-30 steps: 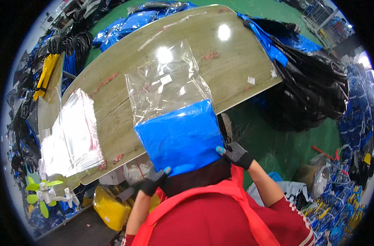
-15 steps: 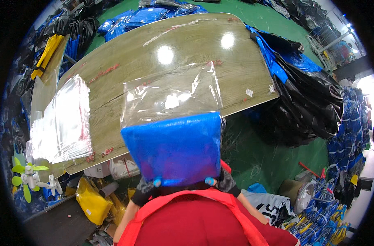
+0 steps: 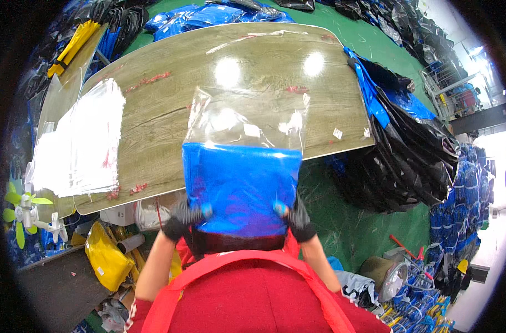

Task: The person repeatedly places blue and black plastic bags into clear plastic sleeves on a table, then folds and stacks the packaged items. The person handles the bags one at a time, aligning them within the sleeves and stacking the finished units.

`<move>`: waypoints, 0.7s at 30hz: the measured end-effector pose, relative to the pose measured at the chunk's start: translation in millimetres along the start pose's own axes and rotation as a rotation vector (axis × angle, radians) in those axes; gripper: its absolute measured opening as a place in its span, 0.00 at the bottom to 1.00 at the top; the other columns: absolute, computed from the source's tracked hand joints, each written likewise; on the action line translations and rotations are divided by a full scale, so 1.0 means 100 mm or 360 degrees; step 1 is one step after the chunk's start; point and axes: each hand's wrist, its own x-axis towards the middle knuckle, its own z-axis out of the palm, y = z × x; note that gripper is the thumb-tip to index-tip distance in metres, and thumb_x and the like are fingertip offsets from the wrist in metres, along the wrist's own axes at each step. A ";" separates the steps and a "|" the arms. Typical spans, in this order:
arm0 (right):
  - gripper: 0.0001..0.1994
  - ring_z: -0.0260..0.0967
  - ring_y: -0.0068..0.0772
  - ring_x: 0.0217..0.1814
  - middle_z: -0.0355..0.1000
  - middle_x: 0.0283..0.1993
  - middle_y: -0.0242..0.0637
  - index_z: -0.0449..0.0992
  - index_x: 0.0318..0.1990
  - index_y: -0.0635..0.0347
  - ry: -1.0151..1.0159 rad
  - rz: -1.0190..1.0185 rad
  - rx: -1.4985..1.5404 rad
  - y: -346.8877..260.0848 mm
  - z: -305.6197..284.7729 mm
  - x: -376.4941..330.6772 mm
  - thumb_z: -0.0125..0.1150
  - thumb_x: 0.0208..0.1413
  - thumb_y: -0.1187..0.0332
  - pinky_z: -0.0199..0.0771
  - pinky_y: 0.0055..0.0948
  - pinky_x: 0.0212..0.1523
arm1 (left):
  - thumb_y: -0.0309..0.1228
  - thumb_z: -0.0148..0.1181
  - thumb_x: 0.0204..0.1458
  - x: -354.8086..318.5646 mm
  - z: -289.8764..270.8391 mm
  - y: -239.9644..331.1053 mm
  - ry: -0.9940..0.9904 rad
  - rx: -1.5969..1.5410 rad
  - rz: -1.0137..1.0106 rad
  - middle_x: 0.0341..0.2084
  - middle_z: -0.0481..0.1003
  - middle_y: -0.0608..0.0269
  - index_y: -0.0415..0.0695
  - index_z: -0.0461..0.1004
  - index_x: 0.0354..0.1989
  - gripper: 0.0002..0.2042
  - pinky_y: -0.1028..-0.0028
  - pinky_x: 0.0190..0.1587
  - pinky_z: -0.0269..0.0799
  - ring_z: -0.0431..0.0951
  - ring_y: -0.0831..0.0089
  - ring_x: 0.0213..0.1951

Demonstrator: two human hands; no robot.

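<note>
A folded blue plastic sheet (image 3: 242,186) sits in the lower part of a clear plastic bag (image 3: 247,119). The bag's see-through upper end reaches over the table edge. My left hand (image 3: 187,217), in a dark glove with a blue fingertip, grips the packet's lower left side. On the lower right side, my right hand (image 3: 295,215), gloved alike, is closed on it too. Both thumbs lie on the blue face, and the other fingers are hidden behind it. The packet is between the table and my red-clothed body.
The wood-patterned table (image 3: 164,122) carries a stack of clear bags (image 3: 95,144) at its left. Black and blue sheeting (image 3: 402,141) hangs off its right end. A small green-bladed fan (image 3: 24,213) stands at left, near a yellow package (image 3: 108,258). Blue bundles (image 3: 458,194) are piled at right.
Both hands have shifted forward from my body, showing more of the forearms. The packet's left edge has moved right, and the clear upper end looks narrower and more bunched.
</note>
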 end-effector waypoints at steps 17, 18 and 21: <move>0.40 0.60 0.35 0.63 0.62 0.64 0.41 0.58 0.66 0.61 -0.0513 0.0053 0.0102 -0.27 0.06 -0.19 0.72 0.47 0.61 0.59 0.37 0.65 | 0.42 0.73 0.42 -0.07 -0.01 -0.17 0.0306 -0.1037 0.0132 0.51 0.72 0.55 0.40 0.61 0.62 0.39 0.64 0.50 0.74 0.75 0.62 0.47; 0.41 0.60 0.36 0.64 0.62 0.65 0.41 0.57 0.66 0.61 -0.0647 0.0134 0.0093 -0.28 0.06 -0.20 0.72 0.47 0.61 0.58 0.37 0.66 | 0.41 0.73 0.42 -0.06 -0.05 -0.18 0.0131 -0.0831 0.0002 0.49 0.73 0.55 0.40 0.62 0.61 0.38 0.64 0.50 0.74 0.75 0.63 0.47; 0.41 0.57 0.39 0.66 0.61 0.64 0.43 0.56 0.66 0.61 -0.0195 0.0087 0.0566 -0.38 0.01 -0.07 0.71 0.47 0.63 0.56 0.38 0.67 | 0.39 0.71 0.44 -0.06 -0.05 -0.13 -0.0209 -0.0256 0.0287 0.47 0.75 0.56 0.40 0.67 0.57 0.32 0.67 0.49 0.74 0.75 0.66 0.48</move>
